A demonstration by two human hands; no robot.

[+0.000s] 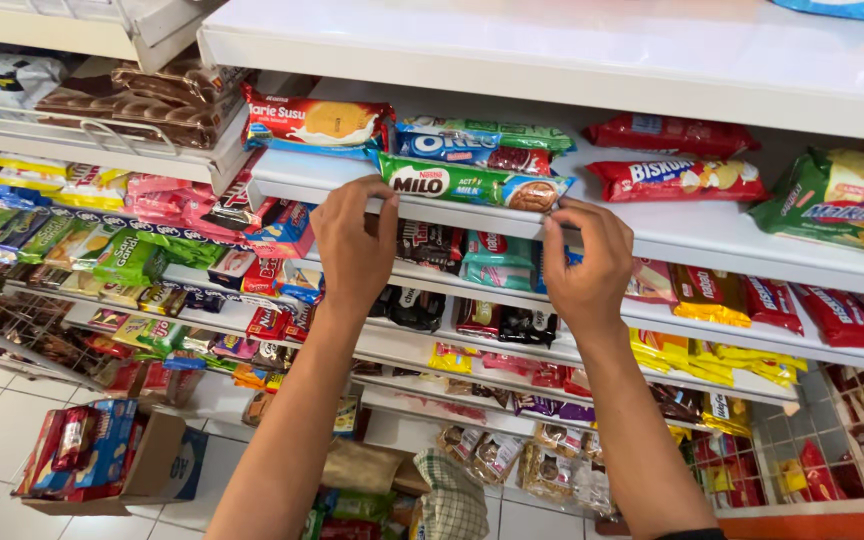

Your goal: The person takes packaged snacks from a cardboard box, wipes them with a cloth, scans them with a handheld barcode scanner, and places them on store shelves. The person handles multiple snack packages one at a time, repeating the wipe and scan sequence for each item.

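Currently, in the head view, the green biscuit pack (475,184) lies at the front edge of the white shelf (652,232), long axis running left-right along that edge. Your left hand (355,243) pinches its left end, fingers curled over the shelf edge; your right hand (586,263) pinches its right end. Both hands sit just below the pack and equally near. Its printed face points toward you. A blue biscuit pack (472,143) lies just behind it.

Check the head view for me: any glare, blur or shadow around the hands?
Head view: even light, left hand and right hand sharp on the green biscuit pack; soft glare on the white shelf above; lower shelves dimmer, slightly soft.
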